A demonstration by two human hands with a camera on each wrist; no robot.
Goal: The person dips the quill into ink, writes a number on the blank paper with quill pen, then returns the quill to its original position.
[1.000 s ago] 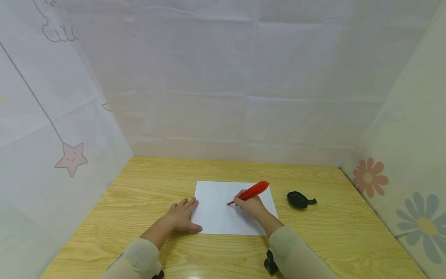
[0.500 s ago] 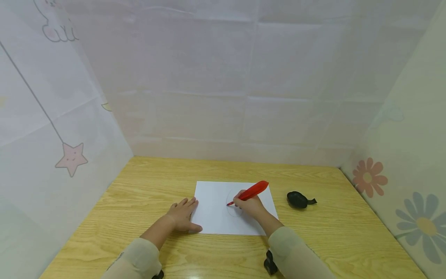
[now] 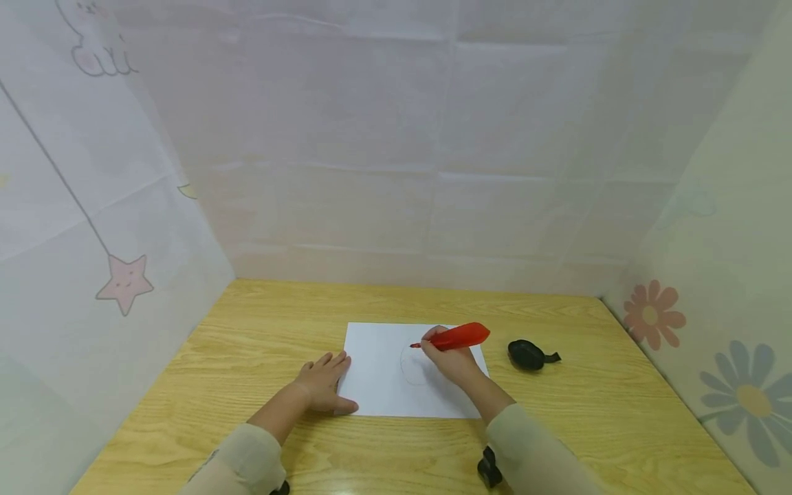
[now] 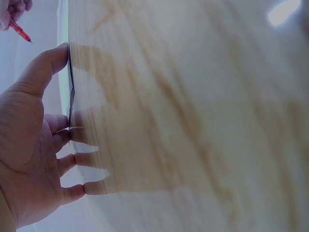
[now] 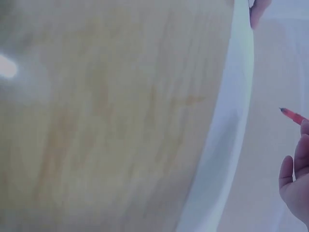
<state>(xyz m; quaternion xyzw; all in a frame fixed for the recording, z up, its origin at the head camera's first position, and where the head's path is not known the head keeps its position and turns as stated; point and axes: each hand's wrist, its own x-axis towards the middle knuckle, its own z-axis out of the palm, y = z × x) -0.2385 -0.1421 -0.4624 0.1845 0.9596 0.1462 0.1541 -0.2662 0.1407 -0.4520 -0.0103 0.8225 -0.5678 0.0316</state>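
Note:
A white sheet of paper (image 3: pixel 374 378) lies on the wooden table, with a faint, thin curved outline drawn near its middle. My left hand (image 3: pixel 324 385) rests spread over the sheet's left edge; its fingers (image 4: pixel 65 164) touch down there in the left wrist view. With fingertips and thumb, my right hand (image 3: pixel 458 366) pinches a red feather-shaped pen (image 3: pixel 463 336) over the right half of the paper. The pen's dark tip points left, near the top of the outline. Only part of my right hand (image 5: pixel 297 191) appears in the right wrist view, beside the red pen front (image 5: pixel 293 116).
Right of the paper lies a small dark oval object (image 3: pixel 526 355) with a short strap-like tail. Printed cloth walls (image 3: pixel 396 206) stand behind and on both sides of the wooden table (image 3: pixel 291 309).
My right hand has shifted slightly right and away from me, carrying the pen tip from the outline's left side toward its top. The pen leans flatter. My left hand stays put.

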